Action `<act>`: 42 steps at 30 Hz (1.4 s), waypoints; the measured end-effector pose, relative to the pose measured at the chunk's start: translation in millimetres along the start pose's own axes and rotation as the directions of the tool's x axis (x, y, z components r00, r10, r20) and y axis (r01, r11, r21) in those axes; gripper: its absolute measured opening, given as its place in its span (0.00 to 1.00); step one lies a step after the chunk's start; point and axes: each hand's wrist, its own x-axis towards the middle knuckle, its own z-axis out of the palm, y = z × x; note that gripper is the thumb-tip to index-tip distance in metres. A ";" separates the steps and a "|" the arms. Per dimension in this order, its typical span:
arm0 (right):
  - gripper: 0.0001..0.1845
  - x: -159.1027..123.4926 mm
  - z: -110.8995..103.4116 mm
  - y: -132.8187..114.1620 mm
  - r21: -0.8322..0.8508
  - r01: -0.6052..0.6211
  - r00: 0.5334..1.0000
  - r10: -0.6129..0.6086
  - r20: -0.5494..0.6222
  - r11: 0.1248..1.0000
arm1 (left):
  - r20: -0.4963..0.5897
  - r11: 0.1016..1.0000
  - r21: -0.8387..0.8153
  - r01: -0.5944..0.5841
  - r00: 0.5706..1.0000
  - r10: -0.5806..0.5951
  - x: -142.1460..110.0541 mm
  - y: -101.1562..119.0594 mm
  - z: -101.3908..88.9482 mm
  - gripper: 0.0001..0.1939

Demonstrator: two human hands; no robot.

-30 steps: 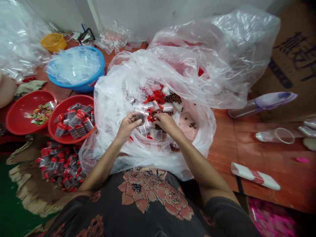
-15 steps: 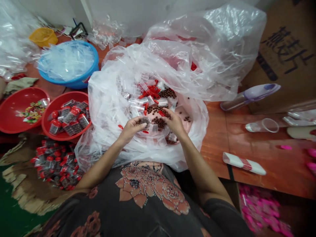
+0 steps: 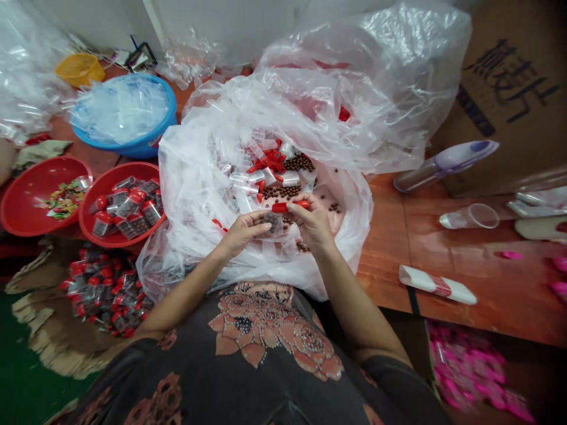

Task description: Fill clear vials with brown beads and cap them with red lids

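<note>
Reddish-orange table (image 3: 381,236) under a pale wall (image 3: 195,18), seen from above by a person in a dark flowered top (image 3: 274,336). At the centre, a white plastic bag (image 3: 186,171) lies spread in crumpled folds. Within its folds are brown beads (image 3: 300,162), clear tubes (image 3: 291,179) and a heap of red caps (image 3: 269,160).

Both hands meet over the near side of this spread. The left hand (image 3: 245,232) pinches a small clear jar (image 3: 273,223), dark inside, between thumb and fingers. The right hand (image 3: 313,221) grips a red lid (image 3: 279,208) between thumb and fingers, level and just above the jar; whether lid and jar touch, I cannot tell.

To the left, one red bowl (image 3: 113,241) holds filled, red-topped jars, with more in a pile (image 3: 108,292) below it. Next to it, another red bowl (image 3: 22,203) holds small colourful pieces. Behind are a blue basin (image 3: 155,141) of clear plastic pieces and a yellow bowl (image 3: 80,74).

On the right are a carton (image 3: 509,147) with dark lettering, a purple-topped bottle (image 3: 463,160), a clear cup (image 3: 481,216) on its side and a white packet (image 3: 436,284). Bright pink pieces (image 3: 469,366) fill the lower right corner.
</note>
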 end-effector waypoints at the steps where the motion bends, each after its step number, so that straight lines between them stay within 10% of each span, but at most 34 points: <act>1: 0.14 -3.3 0.9 1.0 -0.033 0.001 1.000 -0.001 0.000 0.999 | 0.010 1.000 0.018 -0.010 1.000 0.010 -0.5 -0.3 0.4 0.20; 12: 0.14 -17.9 -14.5 -13.6 -0.511 0.361 0.918 -0.200 0.343 0.780 | 0.022 0.978 0.192 -0.083 0.997 0.080 -4.5 2.5 -5.8 0.19; 23: 0.14 -31.3 -8.8 -17.0 -0.592 0.355 0.934 -0.253 0.252 0.724 | 0.045 0.959 0.259 -0.120 0.993 0.112 -8.0 9.3 -4.0 0.21; 30: 0.18 -30.1 -7.0 -28.5 -0.452 0.149 0.979 -0.068 0.190 0.879 | 0.062 0.975 0.207 -0.083 0.996 0.072 -9.8 5.5 -5.3 0.21; 38: 0.14 -27.8 -2.5 -28.6 -0.633 0.447 0.884 -0.203 0.421 0.633 | 0.041 0.987 0.143 -0.067 0.997 0.062 -8.5 -1.3 -2.2 0.22; 42: 0.39 -26.6 -0.8 -22.5 -0.680 0.492 0.860 -0.183 0.476 0.544 | -0.014 0.996 0.066 -0.065 0.998 0.066 -6.6 0.5 2.2 0.25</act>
